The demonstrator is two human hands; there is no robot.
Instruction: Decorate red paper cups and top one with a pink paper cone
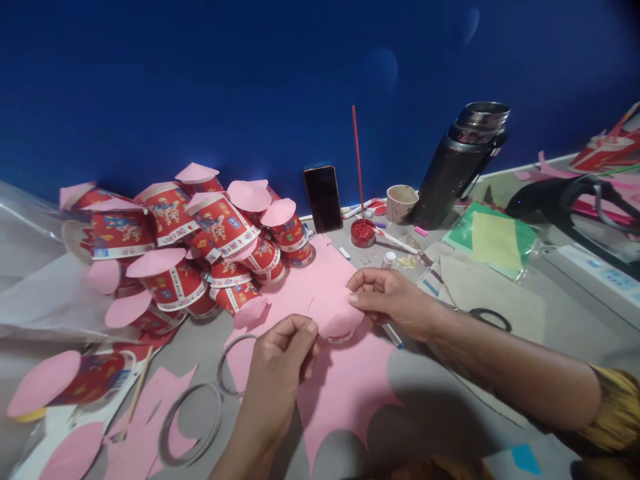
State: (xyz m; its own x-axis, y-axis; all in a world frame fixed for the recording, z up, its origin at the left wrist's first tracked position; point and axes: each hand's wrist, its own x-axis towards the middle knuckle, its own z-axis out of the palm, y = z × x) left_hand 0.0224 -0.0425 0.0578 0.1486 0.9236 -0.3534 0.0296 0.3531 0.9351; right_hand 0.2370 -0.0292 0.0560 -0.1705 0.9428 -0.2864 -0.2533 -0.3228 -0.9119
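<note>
Between my hands is a round pink paper piece (336, 312), with a pale rim showing just under its lower edge. My left hand (287, 350) pinches its left edge between thumb and finger. At its upper right edge, my right hand (383, 298) also pinches the paper. Below them a large pink sheet (345, 393) with scalloped cut edges lies on the grey table (425, 400). To the left, several red patterned paper cups (173, 287) with pink paper cones are piled up.
Tape rings (164, 427) and pink scraps (135, 400) lie at lower left. Behind stand a phone (323, 200), a red pot (363, 233) with a stick, a paper cup (401, 205) and a black flask (450, 173). Scissors (490, 320) and a power strip (595, 273) are at right.
</note>
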